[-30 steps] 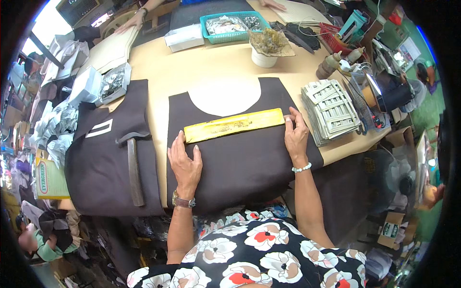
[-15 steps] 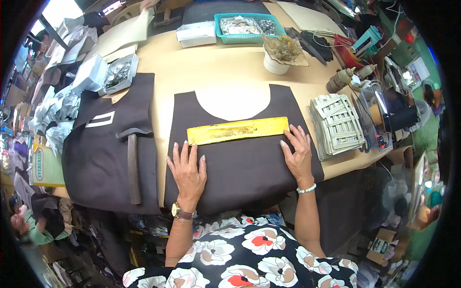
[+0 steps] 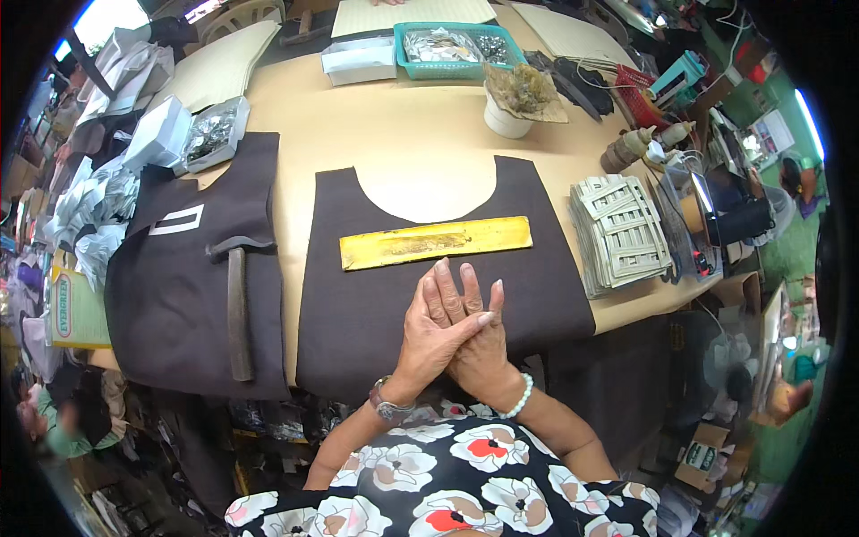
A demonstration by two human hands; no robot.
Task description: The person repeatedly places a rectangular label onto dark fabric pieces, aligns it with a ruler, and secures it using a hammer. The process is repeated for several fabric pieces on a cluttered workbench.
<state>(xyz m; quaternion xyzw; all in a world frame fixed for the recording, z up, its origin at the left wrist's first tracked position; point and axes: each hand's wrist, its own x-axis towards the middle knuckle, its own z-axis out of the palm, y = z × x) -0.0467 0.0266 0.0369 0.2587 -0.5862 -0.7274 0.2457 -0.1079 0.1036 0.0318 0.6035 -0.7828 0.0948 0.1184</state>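
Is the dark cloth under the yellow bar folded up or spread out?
Spread out: the cloth lies mostly flat on the table, both shoulder strips showing beyond the bar.

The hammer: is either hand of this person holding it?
No, the hammer lies on a dark sheet while the left hand touches the right hand.

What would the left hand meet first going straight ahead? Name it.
Likely the yellow bar, just ahead of the left hand; the hand's height is unclear, so it might pass over.
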